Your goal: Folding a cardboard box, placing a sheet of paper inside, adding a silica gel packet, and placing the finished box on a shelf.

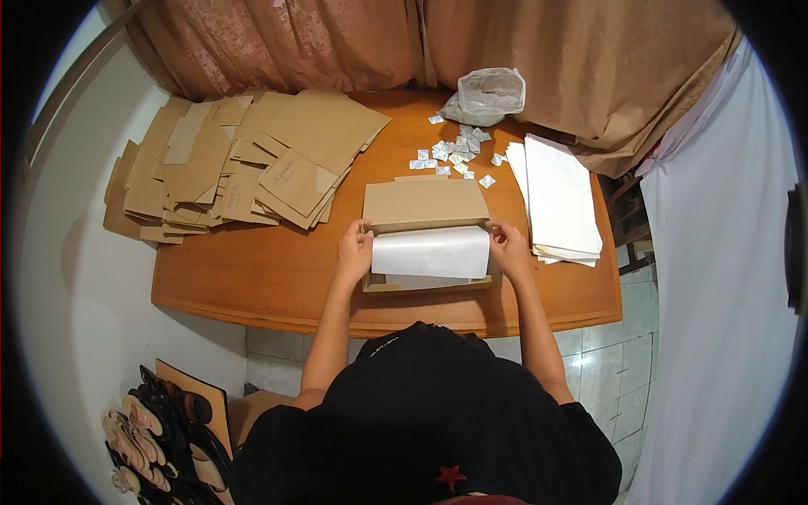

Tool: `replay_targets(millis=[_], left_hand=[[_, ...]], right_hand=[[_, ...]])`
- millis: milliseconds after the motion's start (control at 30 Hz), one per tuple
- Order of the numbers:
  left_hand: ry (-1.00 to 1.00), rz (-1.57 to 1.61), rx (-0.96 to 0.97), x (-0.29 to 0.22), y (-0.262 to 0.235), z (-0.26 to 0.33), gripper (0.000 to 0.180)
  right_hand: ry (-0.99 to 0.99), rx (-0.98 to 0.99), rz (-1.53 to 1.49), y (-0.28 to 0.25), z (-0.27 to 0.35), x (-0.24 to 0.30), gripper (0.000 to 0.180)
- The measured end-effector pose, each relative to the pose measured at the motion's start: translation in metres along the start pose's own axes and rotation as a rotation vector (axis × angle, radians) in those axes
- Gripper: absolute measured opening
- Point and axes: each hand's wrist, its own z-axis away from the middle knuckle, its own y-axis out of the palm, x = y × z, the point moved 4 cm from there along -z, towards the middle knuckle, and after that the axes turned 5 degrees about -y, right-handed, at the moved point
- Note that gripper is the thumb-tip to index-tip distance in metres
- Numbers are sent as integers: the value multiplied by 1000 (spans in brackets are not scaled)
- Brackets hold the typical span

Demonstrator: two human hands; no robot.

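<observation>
While shoes (139, 438) stood in rows at the lower left, a broad pile of flattened cardboard (311, 126) covered the left part of the wooden counter (236, 278). Several cardboard pieces bore dark marks like handwriting, too small to read.

Next came the left hand (355, 252), its fingers bent at the upper left corner of a white paper (431, 252). This paper lay across an open brown box (425, 204) near the middle of the counter's front edge, the box's lid tipped back on the far side. Below, the person's black shirt (404, 404) carried small white lettering, unreadable, and a red star (450, 478).

Beyond the box, small printed packets (461, 150) were scattered before a clear plastic bag (492, 93); their print was too tiny to make out. The right hand (507, 248) matched the left at the paper's other upper corner. Each grip was narrow, but whether it pinched paper or box wall I could not tell. A stack of white sheets (560, 194) lay farther right, near a white curtain (715, 252).
</observation>
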Motion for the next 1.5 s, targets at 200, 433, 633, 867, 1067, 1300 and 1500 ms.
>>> replay_targets(millis=[200,433,633,867,1067,1300,1500], left_hand=[[-276,413,239,2,8,10,46],[-242,443,268,-10,1,15,69],[-68,24,139,-24,-2,10,56],[-72,-150,131,-27,-3,20,51],[-32,-261,203,-22,-15,27,51],[-47,-459,69,-11,-22,32,41],[-178,-425,184,32,-10,28,29]], right_hand=[[268,-4,-473,3,5,-19,30],[291,65,-412,-1,6,-6,44],[238,-89,-440,1,7,-12,43],[189,-49,-139,-5,12,-6,45],[35,70,248,-19,9,14,39],[122,2,67,18,-39,-36,53],[277,13,-52,56,-58,-35,59]])
